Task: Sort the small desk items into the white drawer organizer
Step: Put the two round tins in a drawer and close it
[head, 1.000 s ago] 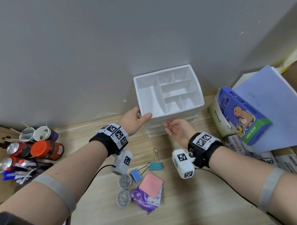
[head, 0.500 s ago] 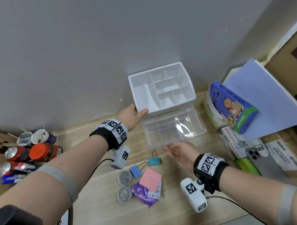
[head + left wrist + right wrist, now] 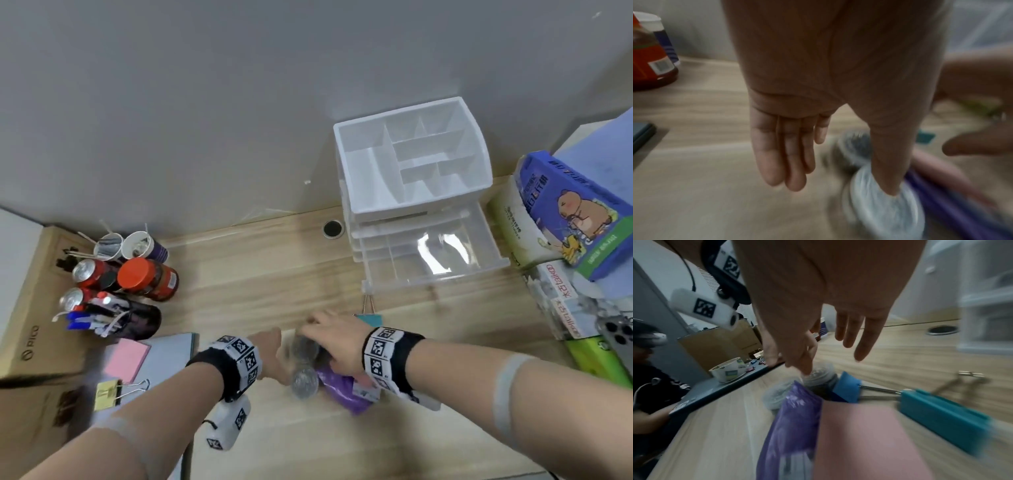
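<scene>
1. Head view: both hands have left the white drawer organizer; its clear drawer now stands pulled out (ready for filling).
2. Left hand and right hand: fingers loosely spread, holding nothing, over the surface clutter.
3. Count: two round tins, two binder clips, one purple packet.

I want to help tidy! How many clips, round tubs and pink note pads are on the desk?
Binder clips: 3
Round tubs: 2
Pink note pads: 2
Total: 7
</scene>
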Tool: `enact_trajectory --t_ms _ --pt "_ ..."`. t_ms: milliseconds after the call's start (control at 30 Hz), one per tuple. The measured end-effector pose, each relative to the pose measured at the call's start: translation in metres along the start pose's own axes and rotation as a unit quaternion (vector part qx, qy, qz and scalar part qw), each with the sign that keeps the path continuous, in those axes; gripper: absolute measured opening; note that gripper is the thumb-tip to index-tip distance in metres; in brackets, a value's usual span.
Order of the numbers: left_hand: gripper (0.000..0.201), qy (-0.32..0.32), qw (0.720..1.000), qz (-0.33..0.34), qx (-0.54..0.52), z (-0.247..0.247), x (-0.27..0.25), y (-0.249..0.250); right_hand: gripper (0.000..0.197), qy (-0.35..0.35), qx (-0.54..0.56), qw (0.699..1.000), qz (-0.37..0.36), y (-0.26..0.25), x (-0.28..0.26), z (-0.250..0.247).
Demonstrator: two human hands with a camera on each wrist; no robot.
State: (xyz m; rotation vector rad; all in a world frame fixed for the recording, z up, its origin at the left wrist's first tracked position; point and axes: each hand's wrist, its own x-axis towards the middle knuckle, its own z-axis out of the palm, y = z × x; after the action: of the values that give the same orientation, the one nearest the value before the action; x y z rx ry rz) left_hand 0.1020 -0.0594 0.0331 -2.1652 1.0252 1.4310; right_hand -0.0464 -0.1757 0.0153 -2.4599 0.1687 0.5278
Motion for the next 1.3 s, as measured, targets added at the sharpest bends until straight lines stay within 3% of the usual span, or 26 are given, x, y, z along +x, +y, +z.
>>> enact_trajectory --t_ms 67,133,267,367,433,566,666,733,866,1033,1100,1199,1299 --pt "0.062 -0.019 0.999 0.023 0.041 0.02 0.004 -0.005 0.093 -0.053 -0.081 0.995 -0.035 -0.014 0.027 0.013" --pt "0.048 -0.044 0.999 0.023 0.013 0.036 0.015 -0.012 0.097 -0.102 -0.15 0.983 -0.035 -0.024 0.044 0.03" --pt "0.029 -0.048 0.996 0.047 -0.053 0.057 0.035 -0.031 0.065 -0.109 -0.233 0.966 -0.013 -0.03 0.052 0.053" --pt "0.012 -0.024 0.992 0.074 -0.099 0.06 0.039 -0.038 0.059 -0.083 -0.247 0.966 -0.003 -0.027 0.054 0.055" --pt "0.006 -0.005 0.988 0.088 -0.13 0.055 0.041 -0.042 0.06 -0.064 -0.227 0.972 0.003 -0.026 0.056 0.049" --pt "0.023 0.026 0.983 0.109 -0.148 0.032 0.04 -0.046 0.06 -0.029 -0.149 0.988 0.037 -0.027 0.052 0.03" --pt "0.016 0.024 0.986 0.092 -0.139 0.007 0.037 -0.055 0.064 0.009 -0.044 0.997 0.069 -0.03 0.027 0.003" --pt "0.021 0.03 0.99 0.073 -0.113 -0.014 0.035 -0.06 0.063 0.034 0.032 0.995 0.089 -0.036 -0.001 -0.025" --pt "0.016 0.155 0.984 0.049 -0.075 -0.072 0.018 -0.039 0.062 0.115 0.132 0.975 0.134 -0.033 -0.07 -0.096" --pt "0.045 0.292 0.943 0.109 -0.116 -0.137 -0.003 0.013 0.061 0.238 0.159 0.926 0.244 0.007 -0.126 -0.159" --pt "0.059 0.332 0.919 0.15 -0.151 -0.153 -0.013 0.041 0.056 0.252 0.175 0.91 0.278 0.024 -0.134 -0.169" --pt "0.087 0.374 0.889 0.231 -0.126 -0.162 -0.026 0.079 0.061 0.193 0.121 0.91 0.347 0.051 -0.127 -0.17" --pt "0.117 0.388 0.879 0.276 -0.024 -0.154 -0.032 0.108 0.067 0.128 0.049 0.903 0.406 0.073 -0.105 -0.159"
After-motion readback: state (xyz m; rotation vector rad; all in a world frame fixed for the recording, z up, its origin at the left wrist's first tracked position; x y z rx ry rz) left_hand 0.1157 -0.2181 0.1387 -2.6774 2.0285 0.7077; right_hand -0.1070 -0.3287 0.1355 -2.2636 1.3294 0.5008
